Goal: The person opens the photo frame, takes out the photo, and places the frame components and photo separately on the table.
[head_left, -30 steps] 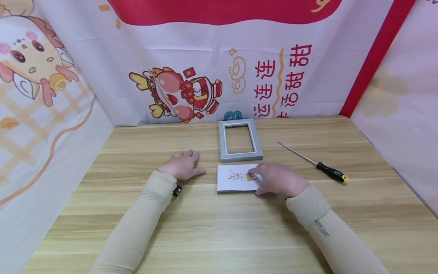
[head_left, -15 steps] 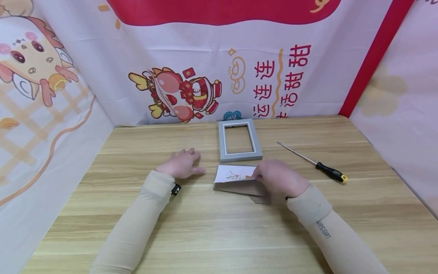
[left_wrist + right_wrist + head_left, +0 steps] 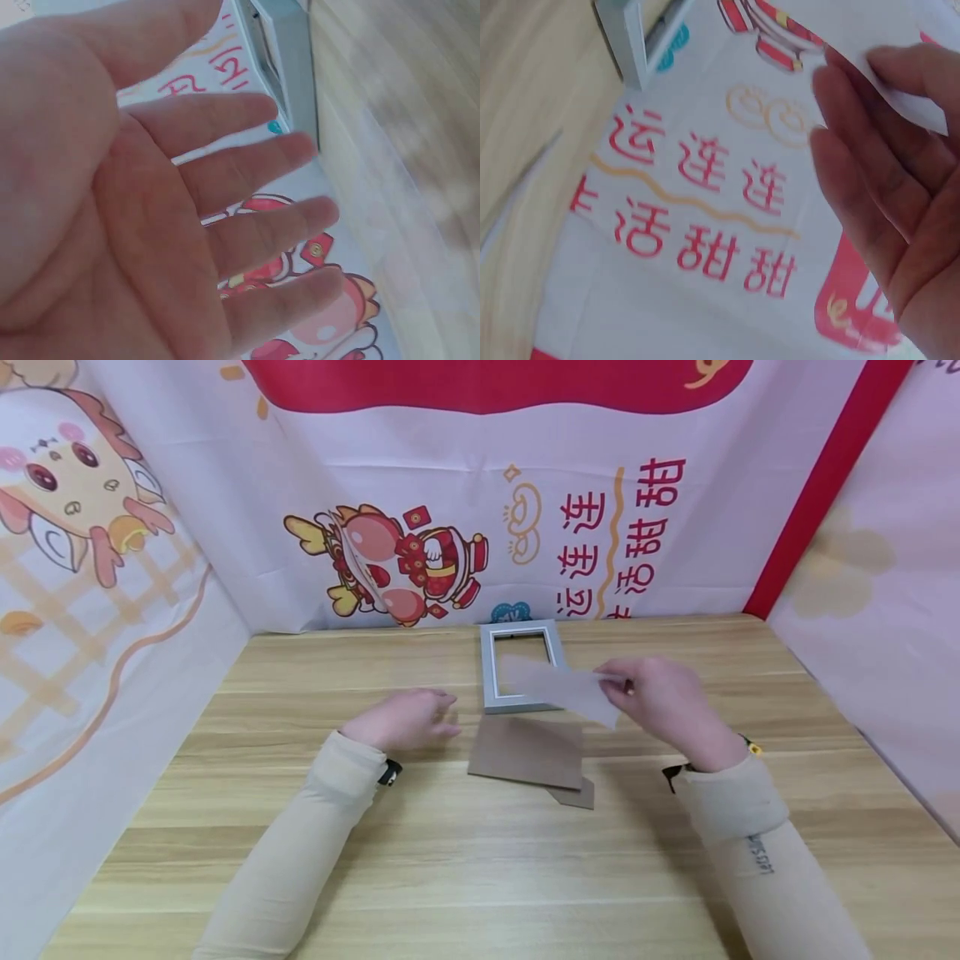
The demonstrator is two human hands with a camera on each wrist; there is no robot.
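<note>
In the head view my right hand [image 3: 663,706] pinches a thin white paper sheet [image 3: 573,689] by its right end, raised and tilted above the table. Thumb and fingers close on the sheet [image 3: 907,101] in the right wrist view. Beneath it a brown backing board [image 3: 525,752] lies on the table, with a small stand flap [image 3: 576,797] jutting from its lower right. Just behind the board lies a grey picture frame [image 3: 489,668], partly covered by the sheet. My left hand [image 3: 401,720] hovers left of the board, holding nothing; its fingers [image 3: 255,165] are spread in the left wrist view.
Most of a screwdriver is hidden behind my right forearm; its yellow handle end [image 3: 753,747] shows, and its shaft [image 3: 517,184] appears in the right wrist view. A printed cloth [image 3: 420,452] hangs along the back edge of the wooden table [image 3: 450,860].
My right hand has lifted the printed sheet off the backing board and moved up and right with it. The board and flap are now uncovered. The left hand has turned slightly.
</note>
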